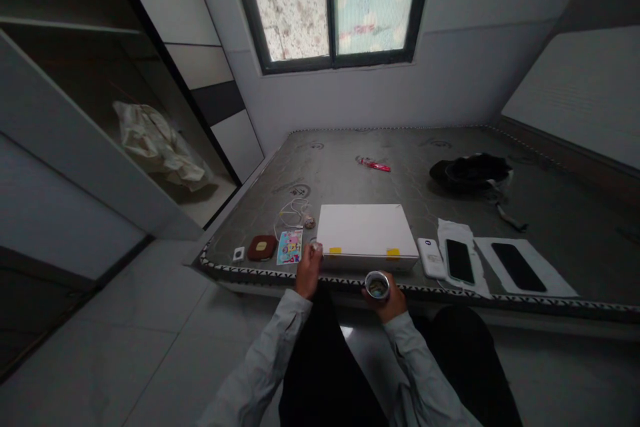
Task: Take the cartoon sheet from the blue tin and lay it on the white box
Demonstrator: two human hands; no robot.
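Fingers of your right hand (389, 301) are wrapping a small round steel cup (377, 285); your left hand (309, 271) is sitting narrow-fingered, its hold unclear, beside a flat white cardboard box (367, 235) at 2 o'clock.

a flat box (367, 237) lies on the mattress (345, 160) near its front edge; a sticker sheet (289, 246) and a round pad (261, 247) sit to its left; a power bank (431, 258) and two phones (460, 261) (518, 267) lie to its right.

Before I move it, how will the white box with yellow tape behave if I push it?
The white box looks stiff, so it should slide as one piece. Being flat and wide, it seems unlikely to tip. Its weight I cannot judge.
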